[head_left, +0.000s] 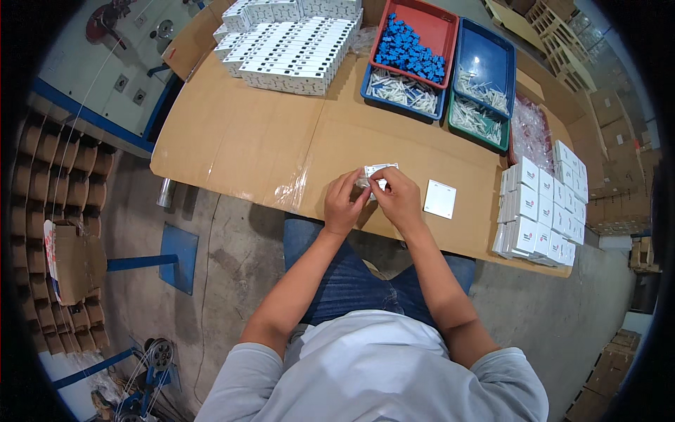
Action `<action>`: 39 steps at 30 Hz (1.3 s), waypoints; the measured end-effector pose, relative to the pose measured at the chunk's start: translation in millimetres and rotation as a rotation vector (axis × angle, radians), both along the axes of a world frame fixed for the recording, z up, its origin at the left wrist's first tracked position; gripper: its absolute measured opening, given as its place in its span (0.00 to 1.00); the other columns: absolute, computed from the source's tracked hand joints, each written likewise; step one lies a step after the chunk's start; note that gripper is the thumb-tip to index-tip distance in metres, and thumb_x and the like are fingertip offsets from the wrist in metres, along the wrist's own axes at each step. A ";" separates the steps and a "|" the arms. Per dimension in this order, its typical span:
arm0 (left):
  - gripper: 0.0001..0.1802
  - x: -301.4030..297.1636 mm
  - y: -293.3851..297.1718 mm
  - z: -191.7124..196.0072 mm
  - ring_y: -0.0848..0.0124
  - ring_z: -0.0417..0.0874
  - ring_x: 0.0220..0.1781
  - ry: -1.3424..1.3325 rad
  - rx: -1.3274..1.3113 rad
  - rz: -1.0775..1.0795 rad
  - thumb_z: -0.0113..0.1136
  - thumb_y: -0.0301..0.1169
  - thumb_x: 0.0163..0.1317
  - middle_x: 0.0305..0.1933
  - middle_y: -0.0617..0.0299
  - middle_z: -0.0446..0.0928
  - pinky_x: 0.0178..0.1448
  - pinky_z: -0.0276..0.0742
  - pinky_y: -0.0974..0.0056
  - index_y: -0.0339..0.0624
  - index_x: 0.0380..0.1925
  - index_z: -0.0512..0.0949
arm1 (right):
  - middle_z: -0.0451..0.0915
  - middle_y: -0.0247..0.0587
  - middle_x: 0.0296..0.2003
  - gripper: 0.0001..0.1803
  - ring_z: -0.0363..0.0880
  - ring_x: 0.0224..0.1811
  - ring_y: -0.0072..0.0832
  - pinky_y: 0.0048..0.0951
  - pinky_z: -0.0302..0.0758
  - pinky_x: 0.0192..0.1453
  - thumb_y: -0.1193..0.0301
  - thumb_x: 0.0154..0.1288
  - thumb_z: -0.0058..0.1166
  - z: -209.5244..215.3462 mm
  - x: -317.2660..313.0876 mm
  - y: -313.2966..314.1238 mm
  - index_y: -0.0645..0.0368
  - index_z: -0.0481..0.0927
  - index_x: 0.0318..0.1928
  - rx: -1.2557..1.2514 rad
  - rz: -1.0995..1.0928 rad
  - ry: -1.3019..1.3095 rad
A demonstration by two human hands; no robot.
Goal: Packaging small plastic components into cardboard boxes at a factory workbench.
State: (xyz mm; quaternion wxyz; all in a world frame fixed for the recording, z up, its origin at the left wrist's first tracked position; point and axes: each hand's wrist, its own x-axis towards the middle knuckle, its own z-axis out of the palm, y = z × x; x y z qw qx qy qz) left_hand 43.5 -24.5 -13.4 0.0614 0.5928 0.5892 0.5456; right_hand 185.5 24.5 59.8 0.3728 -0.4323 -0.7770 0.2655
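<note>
Both hands meet at the near edge of the cardboard-topped table. Between them is a small white box-like piece [380,168] with a printed edge, mostly covered by my fingers, so its full shape is hidden. My left hand [342,203] grips its left side with fingers bent, near something shiny and clear that looks like plastic. My right hand [399,200] pinches at its right side, thumb and fingertips close together. Just right of my right hand a flat white square plate [440,199] with small corner holes lies on the table.
Rows of white boxes [288,60] stand at the back left. Stacked trays hold blue parts [404,49] and white plugs [404,93]; a blue tray [485,49] stands beside them. Clear plastic bags [529,133] and stacked white boxes [541,211] line the right.
</note>
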 end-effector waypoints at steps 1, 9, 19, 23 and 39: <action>0.29 0.3 -0.9 1.3 0.56 0.85 0.53 0.000 0.004 -0.004 0.77 0.29 0.55 0.53 0.54 0.85 0.59 0.78 0.54 0.40 0.59 0.81 | 0.83 0.39 0.33 0.06 0.79 0.26 0.29 0.28 0.74 0.31 0.74 0.63 0.68 -0.5 1.0 0.2 0.59 0.84 0.38 0.075 0.020 -0.005; 0.29 -1.2 -0.3 1.5 0.54 0.84 0.53 0.047 0.019 -0.006 0.75 0.26 0.54 0.53 0.55 0.84 0.58 0.78 0.53 0.40 0.59 0.81 | 0.83 0.36 0.38 0.06 0.86 0.35 0.43 0.41 0.81 0.36 0.68 0.63 0.67 5.8 -1.8 -2.0 0.54 0.83 0.36 0.061 -0.001 -0.102; 0.33 -1.2 -3.9 15.1 0.58 0.84 0.55 0.153 -0.076 -0.113 0.74 0.21 0.50 0.52 0.56 0.84 0.64 0.72 0.54 0.42 0.61 0.80 | 0.88 0.44 0.34 0.14 0.88 0.39 0.45 0.47 0.83 0.44 0.58 0.68 0.61 -0.8 19.1 16.6 0.53 0.92 0.41 -0.139 0.251 -0.434; 0.29 8.8 -10.9 33.5 0.64 0.84 0.50 -0.070 -0.193 -0.250 0.73 0.27 0.60 0.51 0.58 0.84 0.59 0.76 0.58 0.40 0.63 0.78 | 0.89 0.49 0.34 0.14 0.87 0.39 0.47 0.45 0.82 0.46 0.61 0.69 0.59 13.5 43.3 29.5 0.56 0.91 0.44 -0.202 0.306 -0.347; 0.06 54.0 -31.1 116.4 0.74 0.81 0.46 -0.566 -0.111 -0.212 0.64 0.23 0.73 0.44 0.59 0.82 0.54 0.78 0.69 0.30 0.44 0.84 | 0.87 0.48 0.31 0.10 0.84 0.30 0.42 0.38 0.78 0.36 0.69 0.67 0.65 113.8 82.2 -11.7 0.61 0.90 0.43 -0.251 0.256 0.052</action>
